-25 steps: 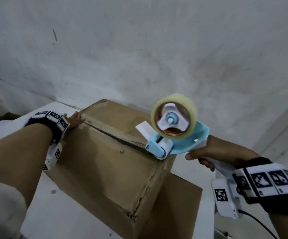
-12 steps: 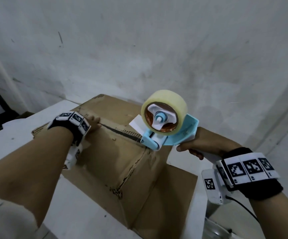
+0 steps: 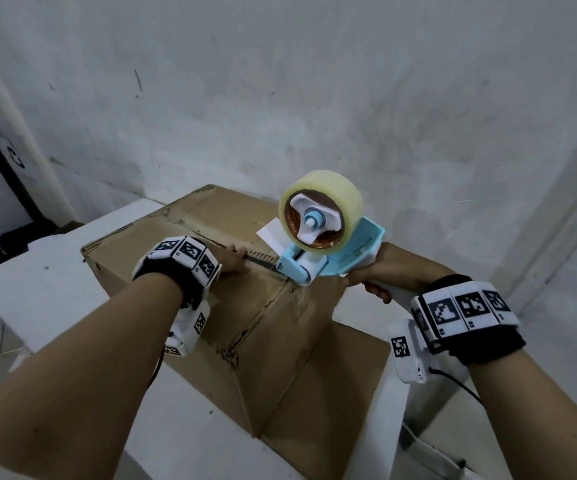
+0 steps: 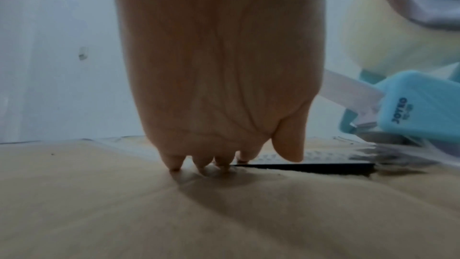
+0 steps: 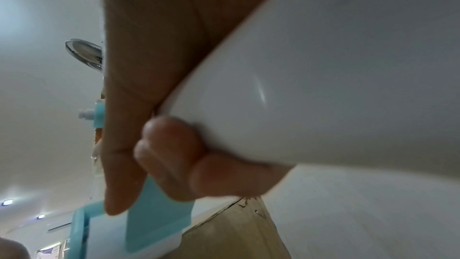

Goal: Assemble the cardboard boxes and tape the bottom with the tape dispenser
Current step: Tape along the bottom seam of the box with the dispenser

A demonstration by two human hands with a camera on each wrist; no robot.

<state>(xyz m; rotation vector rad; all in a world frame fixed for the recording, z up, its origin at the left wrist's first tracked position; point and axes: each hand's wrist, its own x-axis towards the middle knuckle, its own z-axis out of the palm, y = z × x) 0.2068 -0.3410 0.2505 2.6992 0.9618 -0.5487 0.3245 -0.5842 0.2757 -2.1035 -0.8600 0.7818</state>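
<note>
A brown cardboard box (image 3: 190,237) stands on the white table (image 3: 38,268) with its closed flaps facing up and a dark seam (image 4: 298,167) between them. My left hand (image 3: 237,263) presses flat on the near flap right at the seam, its straight fingertips (image 4: 201,164) on the cardboard. My right hand (image 3: 373,278) grips the white handle (image 5: 323,86) of the blue tape dispenser (image 3: 328,261), fingers (image 5: 174,155) curled round it. The dispenser's nose sits on the seam's right end, at the box's edge. Its clear tape roll (image 3: 320,216) stands above.
A loose box flap (image 3: 314,410) hangs out at the lower right over the table's edge. A grey wall (image 3: 314,98) rises just behind the box. Dark objects (image 3: 3,237) lie on the floor to the left. A fan (image 5: 84,54) shows overhead.
My left hand has slid right along the seam, from the box's far left end to just beside the dispenser. The dispenser stays at the seam's right end.
</note>
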